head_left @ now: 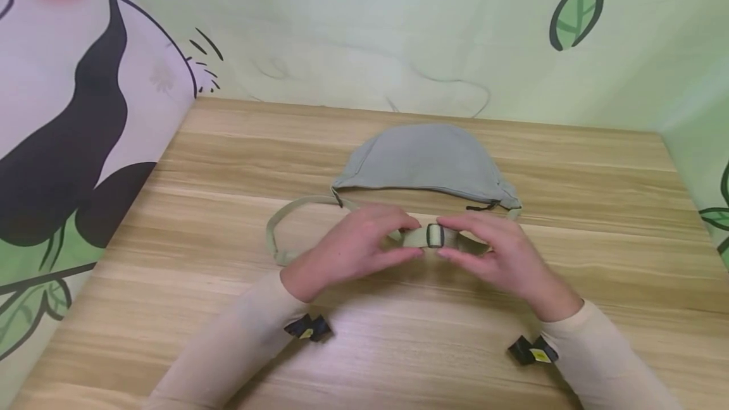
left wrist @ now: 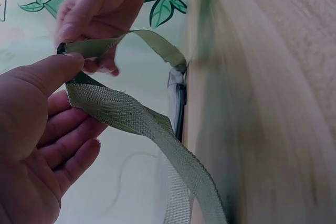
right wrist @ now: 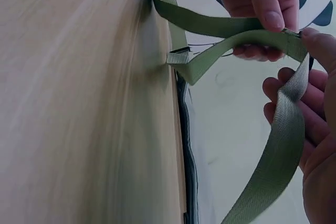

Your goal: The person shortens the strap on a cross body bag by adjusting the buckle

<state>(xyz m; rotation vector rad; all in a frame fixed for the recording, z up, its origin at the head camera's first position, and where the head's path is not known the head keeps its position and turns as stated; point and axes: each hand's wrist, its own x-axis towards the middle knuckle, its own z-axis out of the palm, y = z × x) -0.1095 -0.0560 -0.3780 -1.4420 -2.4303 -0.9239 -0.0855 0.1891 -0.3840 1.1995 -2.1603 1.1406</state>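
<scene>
While the bag lies at the centre of the head view, I hold its strap just below it, right of centre. Left hand: thumb and fingertips drawn narrow, pinching the strap left of the buckle. Right hand: same narrow pinch, at the buckle's right side. Buckle dark, pale webbing threaded through, between my two hands. Strap also loops out left of my left hand, over the table. Zip pull at the bag's lower right edge. Left wrist view: a length of strap drops from my fingers at left to the bottom edge. Pale sleeves fill lower left and lower right. Wall across the top, pale green, leaf print upper right.
</scene>
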